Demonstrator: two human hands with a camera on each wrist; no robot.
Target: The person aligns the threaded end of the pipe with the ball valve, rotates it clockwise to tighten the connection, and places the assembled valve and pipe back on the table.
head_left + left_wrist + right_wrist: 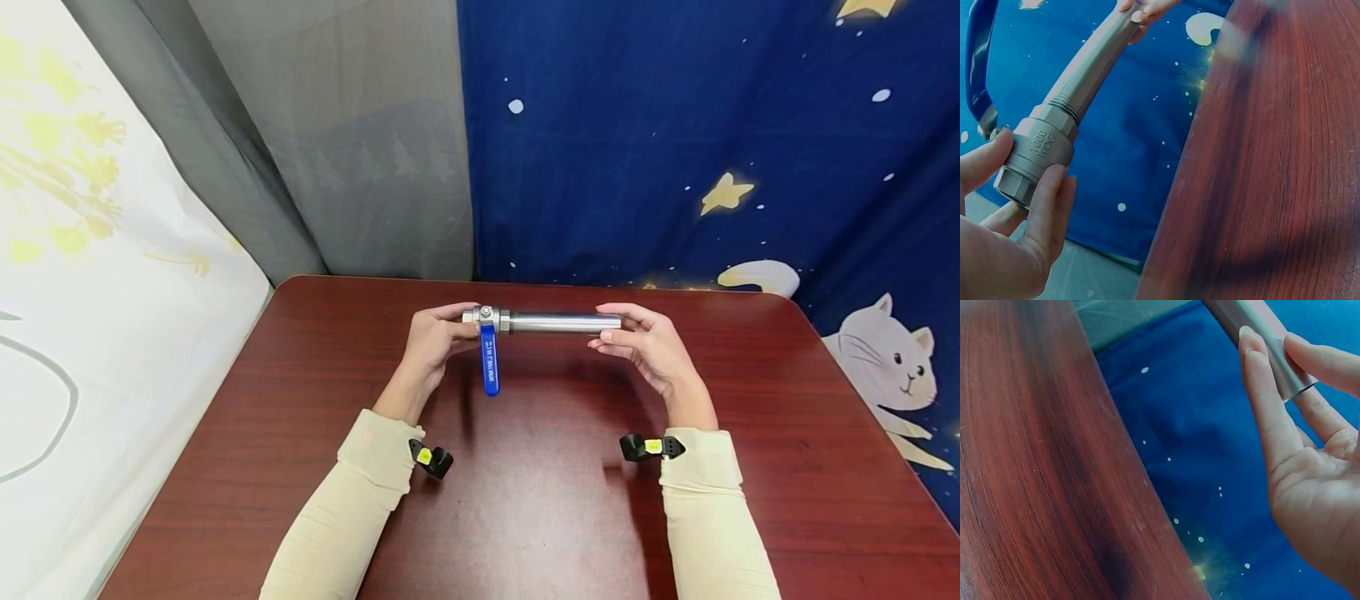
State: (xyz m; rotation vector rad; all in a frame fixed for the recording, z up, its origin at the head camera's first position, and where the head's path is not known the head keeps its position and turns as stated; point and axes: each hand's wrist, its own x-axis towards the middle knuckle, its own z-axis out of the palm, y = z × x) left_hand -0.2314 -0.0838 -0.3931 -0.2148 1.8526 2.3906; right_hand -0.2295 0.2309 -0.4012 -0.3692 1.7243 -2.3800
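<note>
A steel ball valve with a blue lever handle is joined to a straight metal pipe. Threads show where the pipe meets the valve's hex end. My left hand grips the valve body between thumb and fingers, at the assembly's left end. At the pipe's far right end, my right hand pinches it with thumb and fingertips; the pipe's plain rim shows in the right wrist view. Both hands hold the assembly level above the table, the lever pointing toward me.
Below lies a reddish-brown wooden table with rounded back corners. Behind it hang a grey curtain and a blue curtain with stars and a cat. White patterned cloth hangs at left. Each wrist wears a black camera mount.
</note>
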